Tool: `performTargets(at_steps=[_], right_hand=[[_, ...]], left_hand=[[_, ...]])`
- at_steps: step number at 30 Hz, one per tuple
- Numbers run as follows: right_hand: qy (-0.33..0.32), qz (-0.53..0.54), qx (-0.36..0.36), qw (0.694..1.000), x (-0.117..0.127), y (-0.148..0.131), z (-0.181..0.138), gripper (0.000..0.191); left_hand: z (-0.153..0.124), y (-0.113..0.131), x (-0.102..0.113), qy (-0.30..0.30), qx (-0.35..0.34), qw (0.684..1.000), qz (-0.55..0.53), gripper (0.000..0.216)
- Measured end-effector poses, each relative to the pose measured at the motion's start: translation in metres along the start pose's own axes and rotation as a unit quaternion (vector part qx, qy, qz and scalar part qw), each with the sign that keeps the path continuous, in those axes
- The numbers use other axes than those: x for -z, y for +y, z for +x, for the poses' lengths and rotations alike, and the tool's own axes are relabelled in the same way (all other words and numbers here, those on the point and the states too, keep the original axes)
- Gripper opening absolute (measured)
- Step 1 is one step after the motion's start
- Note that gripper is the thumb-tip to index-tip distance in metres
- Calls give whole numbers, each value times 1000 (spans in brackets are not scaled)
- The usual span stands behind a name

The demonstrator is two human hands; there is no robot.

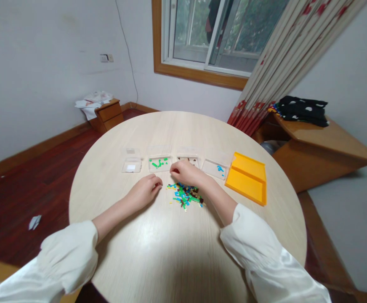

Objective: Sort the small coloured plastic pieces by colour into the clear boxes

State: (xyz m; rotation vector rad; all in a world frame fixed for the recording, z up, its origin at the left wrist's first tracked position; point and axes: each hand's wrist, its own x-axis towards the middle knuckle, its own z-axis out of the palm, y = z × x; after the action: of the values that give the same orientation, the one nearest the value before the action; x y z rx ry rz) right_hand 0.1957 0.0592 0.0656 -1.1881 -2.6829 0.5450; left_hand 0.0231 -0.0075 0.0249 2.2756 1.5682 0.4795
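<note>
A loose pile of small building bricks (186, 195) in green, blue, brown and yellow lies mid-table. My right hand (185, 171) reaches over the far edge of the pile, its fingertips pinched beside the box of green bricks; anything between them is too small to make out. To the left of the pile, my left hand (145, 189) rests near the tabletop with fingers curled together, their contents hidden. Behind the hands stand clear open boxes: one with green bricks (158, 163), one with a few brown bricks (195, 160) partly covered by my right hand, and one with blue bricks (220, 169).
A small clear box (131, 166) with a white patch sits at the row's left end. An open yellow case (248, 179) lies at the right. All stand on a round pale wooden table (167, 248). Beyond it are a wooden cabinet (109, 115) and a window.
</note>
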Motion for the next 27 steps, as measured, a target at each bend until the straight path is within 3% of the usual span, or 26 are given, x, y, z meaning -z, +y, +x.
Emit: performTargets(at_steps=[3,6,13,17,22,27], right_hand=[[-35,9,1,999,-4,5,-9,19],[-60,16,17,998,-11,9,-12,19],[-51,-6,29,998,-13,8,-18,17],[27,19,26,999,-9,6,-13,15],[158,56,-10,986,-2,3,14,20],[131,59,-15,990,-1,4,22,25]], left_hand=[[9,-8,1,26,46,994,91,21],[12,-13,1,12,70,985,155,25],[14,-18,4,39,49,995,78,25],[15,-27,15,85,55,994,43,23],[15,-31,23,63,82,993,60,24],[16,-23,17,42,87,992,83,24]])
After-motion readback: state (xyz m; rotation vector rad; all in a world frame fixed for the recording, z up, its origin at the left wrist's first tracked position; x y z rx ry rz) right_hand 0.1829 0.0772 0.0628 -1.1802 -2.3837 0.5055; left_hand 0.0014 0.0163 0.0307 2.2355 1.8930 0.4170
